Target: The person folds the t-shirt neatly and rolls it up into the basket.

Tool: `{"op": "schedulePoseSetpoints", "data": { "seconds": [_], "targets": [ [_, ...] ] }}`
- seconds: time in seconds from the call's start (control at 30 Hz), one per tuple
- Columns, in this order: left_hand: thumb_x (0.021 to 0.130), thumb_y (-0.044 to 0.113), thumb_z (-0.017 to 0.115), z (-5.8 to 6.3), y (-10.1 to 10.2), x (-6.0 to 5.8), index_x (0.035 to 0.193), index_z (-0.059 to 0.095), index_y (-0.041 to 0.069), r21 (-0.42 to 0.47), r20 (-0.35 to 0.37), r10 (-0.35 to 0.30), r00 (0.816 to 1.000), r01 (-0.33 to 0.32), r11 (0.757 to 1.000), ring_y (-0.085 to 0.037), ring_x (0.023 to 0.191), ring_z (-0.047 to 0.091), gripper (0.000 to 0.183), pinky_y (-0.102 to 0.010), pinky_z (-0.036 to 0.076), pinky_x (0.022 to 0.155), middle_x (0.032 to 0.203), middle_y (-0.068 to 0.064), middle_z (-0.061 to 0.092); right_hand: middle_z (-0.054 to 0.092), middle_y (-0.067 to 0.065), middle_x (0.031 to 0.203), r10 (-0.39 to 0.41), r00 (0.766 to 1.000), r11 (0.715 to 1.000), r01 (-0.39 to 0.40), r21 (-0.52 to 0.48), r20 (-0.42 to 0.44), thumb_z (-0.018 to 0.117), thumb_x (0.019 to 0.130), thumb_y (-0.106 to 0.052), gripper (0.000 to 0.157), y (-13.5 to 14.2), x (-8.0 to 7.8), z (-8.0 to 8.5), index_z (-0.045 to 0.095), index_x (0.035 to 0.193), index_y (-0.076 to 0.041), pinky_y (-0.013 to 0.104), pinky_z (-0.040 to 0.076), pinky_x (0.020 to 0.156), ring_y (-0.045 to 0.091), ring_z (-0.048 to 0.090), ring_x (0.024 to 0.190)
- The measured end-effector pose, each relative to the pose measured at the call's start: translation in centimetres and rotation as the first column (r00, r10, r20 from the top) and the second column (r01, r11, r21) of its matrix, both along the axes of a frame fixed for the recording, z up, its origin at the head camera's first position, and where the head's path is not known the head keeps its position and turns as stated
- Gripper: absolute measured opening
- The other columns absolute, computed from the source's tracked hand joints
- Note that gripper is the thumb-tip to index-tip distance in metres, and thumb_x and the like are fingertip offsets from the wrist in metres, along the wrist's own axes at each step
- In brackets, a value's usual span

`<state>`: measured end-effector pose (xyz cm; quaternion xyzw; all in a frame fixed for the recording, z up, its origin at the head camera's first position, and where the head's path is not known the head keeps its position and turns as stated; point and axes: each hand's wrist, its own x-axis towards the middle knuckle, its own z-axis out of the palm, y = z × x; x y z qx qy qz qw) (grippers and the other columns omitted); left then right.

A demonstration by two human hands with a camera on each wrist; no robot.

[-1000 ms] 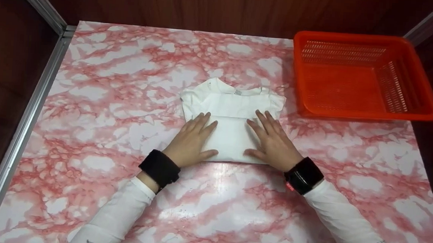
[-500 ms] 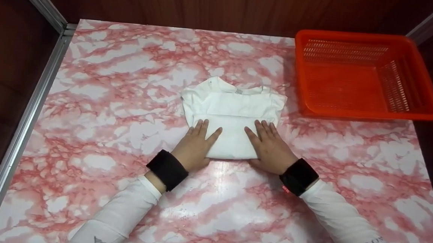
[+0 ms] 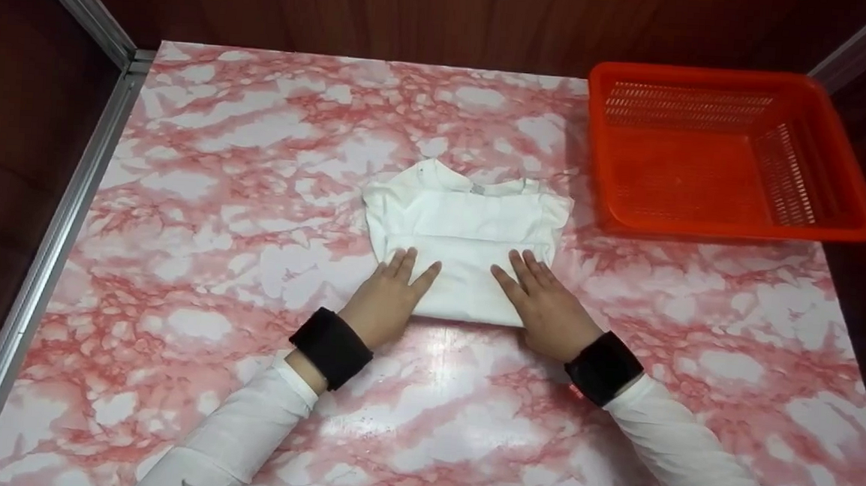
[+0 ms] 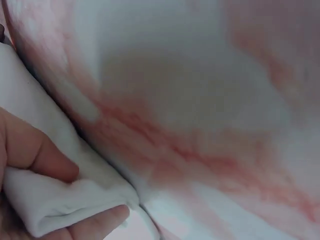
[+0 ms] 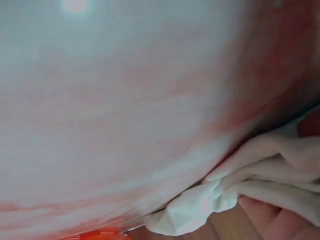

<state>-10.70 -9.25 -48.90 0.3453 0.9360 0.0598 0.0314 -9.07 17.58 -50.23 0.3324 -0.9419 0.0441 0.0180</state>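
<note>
A white shirt [image 3: 472,215], folded into a compact shape, lies mid-table with its neckline toward the far side. At its near left corner my left hand [image 3: 384,300] grips the folded layers. The left wrist view shows the cloth edge [image 4: 60,200] between the thumb [image 4: 50,160] and the fingers. My right hand [image 3: 553,314] holds the near right corner in the same way, its fingers lying on top. In the right wrist view, bunched layers of the shirt [image 5: 270,175] sit between thumb and fingers. From the head view both thumbs are hidden.
A red plastic basket [image 3: 678,175] with slotted walls stands at the table's far right corner. The table [image 3: 216,222] has a pink and white marbled top. Dark wood panels [image 3: 447,18] rise behind it, and a metal rail [image 3: 32,279] runs along the left.
Both hands have slid back toward the shirt's near edge from lying flat with spread fingers. Their thumbs have gone out of sight at that edge. The shirt has hardly moved.
</note>
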Motion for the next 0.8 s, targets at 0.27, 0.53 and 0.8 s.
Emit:
{"op": "schedulePoseSetpoints", "data": {
  "seconds": [0.27, 0.53, 0.8],
  "targets": [
    [0.078, -0.003, 0.054, 0.3, -0.6, 3.7, 0.138, 0.033, 0.009, -0.014, 0.007, -0.028, 1.0, 0.028, 1.0, -0.04, 0.124, 0.034, 0.065, -0.048, 0.039, 0.092, 0.132, -0.031, 0.035, 0.033, 0.03, 0.135, 0.002, 0.989, 0.997, 0.008, -0.073, 0.148, 0.057, 0.06, 0.007, 0.078, -0.4, 3.3, 1.6, 0.036, 0.135, -0.001, 0.047, 0.031, 0.1, 0.044, 0.031, 0.124],
    [0.081, -0.002, 0.052, 1.6, -0.8, 6.8, 0.135, 0.038, 0.008, -0.003, 0.081, -0.043, 0.996, 0.043, 0.999, -0.04, 0.122, 0.037, 0.056, -0.045, 0.042, 0.09, 0.13, -0.03, 0.039, 0.037, 0.031, 0.132, 0.0, 0.971, 0.995, 0.024, -0.101, 0.238, 0.055, 0.066, 0.006, 0.067, -0.4, 6.3, 2.5, 0.04, 0.131, 0.002, 0.046, 0.034, 0.097, 0.043, 0.036, 0.122],
    [0.083, 0.005, 0.051, 3.8, -1.7, 7.7, 0.134, 0.038, 0.006, -0.032, 0.337, -0.092, 0.937, 0.109, 0.994, -0.034, 0.122, 0.04, 0.052, -0.042, 0.039, 0.094, 0.133, -0.025, 0.04, 0.035, 0.027, 0.135, 0.012, 0.89, 0.993, 0.044, -0.112, 0.457, 0.062, 0.073, 0.0, 0.061, -0.2, 8.3, 4.2, 0.041, 0.13, 0.0, 0.047, 0.038, 0.093, 0.041, 0.034, 0.124]
  ]
}}
